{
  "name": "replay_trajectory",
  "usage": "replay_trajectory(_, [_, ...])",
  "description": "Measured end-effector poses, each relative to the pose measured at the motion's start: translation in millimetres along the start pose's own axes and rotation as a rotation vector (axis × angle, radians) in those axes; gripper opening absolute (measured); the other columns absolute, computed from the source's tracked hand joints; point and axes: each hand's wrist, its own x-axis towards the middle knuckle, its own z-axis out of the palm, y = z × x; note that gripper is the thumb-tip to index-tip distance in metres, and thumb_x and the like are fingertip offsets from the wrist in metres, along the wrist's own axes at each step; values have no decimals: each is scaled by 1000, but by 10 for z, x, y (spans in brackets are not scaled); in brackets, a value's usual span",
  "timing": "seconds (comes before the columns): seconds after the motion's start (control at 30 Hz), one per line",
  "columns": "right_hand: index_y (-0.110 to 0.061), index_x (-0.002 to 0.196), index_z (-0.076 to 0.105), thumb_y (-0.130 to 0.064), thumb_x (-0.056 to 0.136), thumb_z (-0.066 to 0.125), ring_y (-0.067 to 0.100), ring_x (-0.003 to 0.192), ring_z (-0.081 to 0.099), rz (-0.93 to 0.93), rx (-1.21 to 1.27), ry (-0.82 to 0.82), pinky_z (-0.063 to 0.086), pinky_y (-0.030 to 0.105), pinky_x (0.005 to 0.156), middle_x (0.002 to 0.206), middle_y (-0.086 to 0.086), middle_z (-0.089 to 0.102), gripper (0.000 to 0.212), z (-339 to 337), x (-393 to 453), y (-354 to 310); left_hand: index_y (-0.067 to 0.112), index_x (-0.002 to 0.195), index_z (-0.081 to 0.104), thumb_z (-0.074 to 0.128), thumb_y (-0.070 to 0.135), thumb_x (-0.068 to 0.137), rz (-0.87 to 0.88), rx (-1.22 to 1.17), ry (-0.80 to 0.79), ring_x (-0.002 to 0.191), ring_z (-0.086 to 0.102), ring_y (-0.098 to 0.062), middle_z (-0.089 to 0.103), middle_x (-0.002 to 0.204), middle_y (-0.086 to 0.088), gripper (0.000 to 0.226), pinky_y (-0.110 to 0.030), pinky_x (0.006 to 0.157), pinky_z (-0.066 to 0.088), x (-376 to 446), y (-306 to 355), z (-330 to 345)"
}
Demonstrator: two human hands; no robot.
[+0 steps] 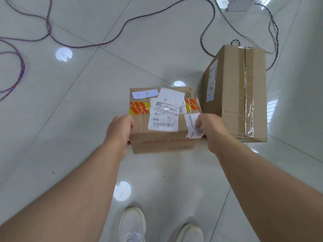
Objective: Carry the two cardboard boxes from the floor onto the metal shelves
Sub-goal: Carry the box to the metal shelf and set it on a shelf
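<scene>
While both hands grip the smaller box [164, 119], it stays sealed.

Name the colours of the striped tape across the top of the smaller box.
Red-orange and yellow diagonal stripes on the tape, clearest in the head view.

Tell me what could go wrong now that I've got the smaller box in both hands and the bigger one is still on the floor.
1. The cables looping across the tiled floor could trip you if you walk that way with your view blocked by the small box.
2. Your right hand presses on a loose label, so that side might slip.
3. The large box stands close beside your path; you could bump it while turning.
</scene>
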Motion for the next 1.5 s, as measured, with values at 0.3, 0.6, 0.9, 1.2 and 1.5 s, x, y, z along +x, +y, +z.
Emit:
replay_trajectory(0.3, [-14, 106, 52, -13, 88, 55, 12, 67, 54, -78, 108, -10, 39, 25, 56, 79, 2, 60, 19, 114, -135, 70, 32, 89, 54, 54, 51, 66, 98, -66, 30, 101, 64, -25, 67, 106, -1, 30, -49, 93, 50, -38, -130, -9])
replay_trajectory(0.6, [-15, 102, 50, -12, 88, 53, 13, 69, 54, -88, 84, 5, 43, 27, 59, 84, 4, 60, 15, 172, -138, 74, 29, 88, 54, 58, 40, 81, 130, -77, 76, 101, 63, -27, 66, 104, -3, 14, -48, 93, 50, -12, -170, -44])
replay_trajectory(0.9, [-14, 105, 49, -14, 90, 50, 11, 67, 54, -82, 143, 12, 38, 25, 54, 80, 2, 59, 15, 32, -437, -38, 20, 98, 55, 56, 35, 87, 214, -33, 110, 78, 56, -13, 59, 83, 9, 19, -25, 62, 42, -302, 77, -93])
replay_trajectory(1.2, [-10, 105, 51, -13, 89, 50, 14, 65, 52, -140, 225, -7, 37, 25, 55, 76, 2, 58, 17, -446, -1281, -462, 23, 101, 55, 55, 38, 88, 298, 17, 130, 87, 56, -18, 59, 91, 5, 20, -24, 63, 41, -1183, 676, -314])
replay_trajectory(1.5, [-9, 110, 53, -14, 89, 50, 10, 62, 54, -196, 265, 49, 39, 23, 51, 81, 3, 61, 22, -1104, -2307, -632, 21, 107, 58, 52, 39, 89, 375, 37, 106, 85, 55, -16, 59, 91, 6, 27, -28, 72, 41, -2335, 1066, -456])
